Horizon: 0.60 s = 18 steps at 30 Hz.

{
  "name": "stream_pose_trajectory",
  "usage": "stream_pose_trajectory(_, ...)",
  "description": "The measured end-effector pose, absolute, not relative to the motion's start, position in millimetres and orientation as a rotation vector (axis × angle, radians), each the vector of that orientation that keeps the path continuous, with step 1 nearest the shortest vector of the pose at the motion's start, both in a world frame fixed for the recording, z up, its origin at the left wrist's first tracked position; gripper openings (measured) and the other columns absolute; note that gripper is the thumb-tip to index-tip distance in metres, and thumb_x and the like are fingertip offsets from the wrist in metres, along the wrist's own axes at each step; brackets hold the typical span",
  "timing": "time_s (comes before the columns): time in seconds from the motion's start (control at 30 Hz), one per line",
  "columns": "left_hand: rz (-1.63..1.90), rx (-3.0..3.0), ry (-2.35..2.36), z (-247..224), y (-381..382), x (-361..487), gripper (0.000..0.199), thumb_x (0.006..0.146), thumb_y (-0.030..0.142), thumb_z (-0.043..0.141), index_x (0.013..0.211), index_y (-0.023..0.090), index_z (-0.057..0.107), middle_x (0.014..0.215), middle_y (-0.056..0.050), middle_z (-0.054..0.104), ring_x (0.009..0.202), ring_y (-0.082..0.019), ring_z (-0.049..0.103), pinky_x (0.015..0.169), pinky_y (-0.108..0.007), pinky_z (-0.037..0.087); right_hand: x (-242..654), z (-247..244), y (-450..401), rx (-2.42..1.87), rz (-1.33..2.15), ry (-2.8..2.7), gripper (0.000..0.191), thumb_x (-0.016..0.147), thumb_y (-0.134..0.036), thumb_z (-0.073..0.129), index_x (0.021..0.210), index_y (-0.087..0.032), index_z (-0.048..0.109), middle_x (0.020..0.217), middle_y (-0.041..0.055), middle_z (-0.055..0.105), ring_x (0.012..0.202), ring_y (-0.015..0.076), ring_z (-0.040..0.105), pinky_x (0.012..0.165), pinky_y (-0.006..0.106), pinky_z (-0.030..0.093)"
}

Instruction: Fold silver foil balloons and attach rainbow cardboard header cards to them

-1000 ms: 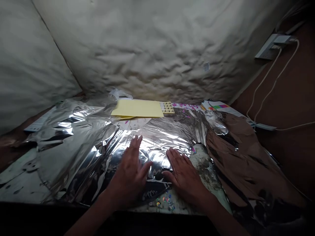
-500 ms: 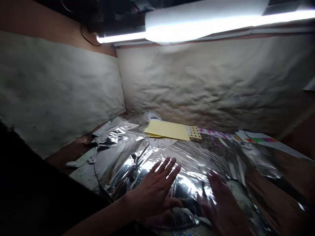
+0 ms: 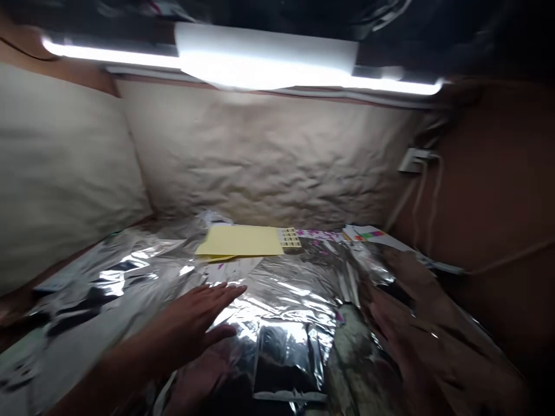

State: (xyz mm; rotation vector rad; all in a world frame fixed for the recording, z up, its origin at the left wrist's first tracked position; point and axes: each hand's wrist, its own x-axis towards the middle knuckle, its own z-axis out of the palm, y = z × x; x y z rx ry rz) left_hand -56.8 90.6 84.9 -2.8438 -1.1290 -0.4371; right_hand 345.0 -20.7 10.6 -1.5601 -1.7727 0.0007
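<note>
My left hand (image 3: 195,318) is flat with its fingers stretched out, palm down, over a shiny silver foil sheet (image 3: 295,277). My right hand (image 3: 390,335), dark and blurred, is held edge-on at the right side of the same foil, fingers extended. Neither holds anything. Between the hands lies a dark, glossy rectangle (image 3: 288,358) with a pale lower edge; whether it is a packet or part of the foil I cannot tell. Beside my right hand shows a dull greyish patch (image 3: 353,346).
Yellow paper sheets (image 3: 243,240) lie at the back, beside a small label sheet (image 3: 289,237). White papers with coloured strips (image 3: 368,234) sit back right. A wall socket (image 3: 414,160) with cords is on the right. A bright tube light (image 3: 260,69) hangs above.
The view has swung right, bringing the socket into sight. My hands have moved farther apart, with the left fingers now closer together, and the dark rectangle shows more plainly between them.
</note>
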Motion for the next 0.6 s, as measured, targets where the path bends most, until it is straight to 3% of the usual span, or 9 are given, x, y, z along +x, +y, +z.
stream_pose_trajectory(0.13, -0.543, -2.756, -0.918, 58, 118, -42, 0.054, 0.094, 0.047, 0.057, 0.145, 0.032, 0.046, 0.137, -0.004, 0.061, 0.121, -0.026, 0.062, 0.1, -0.04, 0.051, 345, 41, -22, -1.581, -0.058, -1.803, 0.061, 0.102, -0.045, 0.038, 0.156, -0.022, 0.021, 0.158, 0.012, 0.034, 0.144, 0.0303, 0.035, 0.114, 0.049, 0.039)
stream_pose_trajectory(0.27, -0.782, -2.685, -0.654, 24, 138, -39, 0.069, 0.089, 0.044, 0.063, 0.152, 0.039, 0.032, 0.138, 0.001, 0.06, 0.12, -0.025, 0.063, 0.093, -0.036, 0.057, 348, 66, -12, -1.494, -0.272, -1.978, 0.066, 0.101, -0.046, 0.042, 0.157, -0.019, 0.018, 0.158, 0.0136, 0.033, 0.146, 0.0286, 0.03, 0.116, 0.048, 0.035)
stream_pose_trajectory(0.33, -0.864, -2.714, -0.564, 12, 142, -42, 0.074, 0.087, 0.041, 0.065, 0.152, 0.042, 0.029, 0.137, 0.004, 0.061, 0.118, -0.024, 0.064, 0.092, -0.034, 0.058, 353, 75, 6, -1.474, -0.333, -2.073, 0.063, 0.101, -0.042, 0.045, 0.155, -0.018, 0.024, 0.156, 0.0135, 0.036, 0.146, 0.0272, 0.029, 0.117, 0.047, 0.033)
stream_pose_trajectory(0.43, -0.918, -2.776, -0.601, 2, 141, -46, 0.069, 0.085, 0.039, 0.066, 0.148, 0.042, 0.038, 0.134, 0.004, 0.063, 0.117, -0.024, 0.065, 0.094, -0.033, 0.058, 371, 85, 56, -1.611, -0.375, -2.084, 0.054, 0.1, -0.035, 0.049, 0.149, -0.014, 0.037, 0.152, 0.0139, 0.043, 0.143, 0.0263, 0.034, 0.118, 0.046, 0.031)
stream_pose_trajectory(0.5, -0.948, -2.81, -0.642, -1, 138, -48, 0.063, 0.084, 0.041, 0.067, 0.144, 0.039, 0.046, 0.132, 0.002, 0.065, 0.116, -0.023, 0.065, 0.094, -0.029, 0.057, 389, 91, 102, -1.932, -0.329, -1.969, 0.051, 0.099, -0.033, 0.052, 0.145, -0.015, 0.043, 0.149, 0.0126, 0.047, 0.14, 0.0243, 0.04, 0.117, 0.039, 0.033)
stream_pose_trajectory(0.6, -1.09, -2.768, -0.734, -7, 133, -46, 0.061, 0.081, 0.044, 0.068, 0.139, 0.037, 0.052, 0.132, 0.002, 0.066, 0.116, -0.021, 0.066, 0.095, -0.023, 0.055, 418, 102, 170, -2.189, -0.298, -1.81, 0.039, 0.1, -0.03, 0.052, 0.133, -0.012, 0.055, 0.134, 0.0148, 0.059, 0.125, 0.0267, 0.054, 0.107, 0.039, 0.043)
